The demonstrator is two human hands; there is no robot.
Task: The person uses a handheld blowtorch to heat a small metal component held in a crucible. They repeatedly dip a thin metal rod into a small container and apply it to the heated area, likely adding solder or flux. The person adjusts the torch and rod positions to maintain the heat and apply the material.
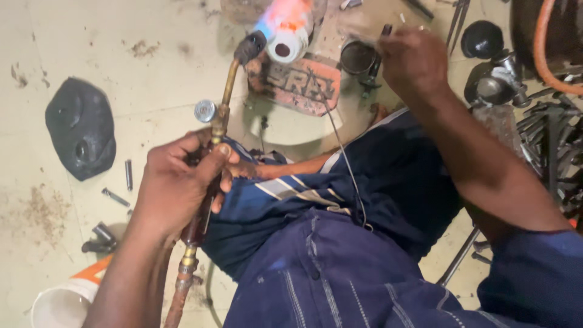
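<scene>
My left hand [182,182] grips the handle of a brass gas torch [220,115] that points up and away. Its dark nozzle [249,47] throws a blue and orange flame [285,15] over a white tubular part [284,48] lying on an orange worn metal piece [303,85]. My right hand [413,61] is closed on a small dark tool [375,58] beside a round metal cup [357,56]. A thin wire [343,152] runs from near the orange piece down across my blue striped clothing [340,243].
A black rubber cover [80,127] lies on the floor at left, with bolts [115,197] near it. A white bucket [61,304] sits at bottom left. Dark metal parts [498,73], an orange hose [546,54] and rods [552,146] crowd the right side.
</scene>
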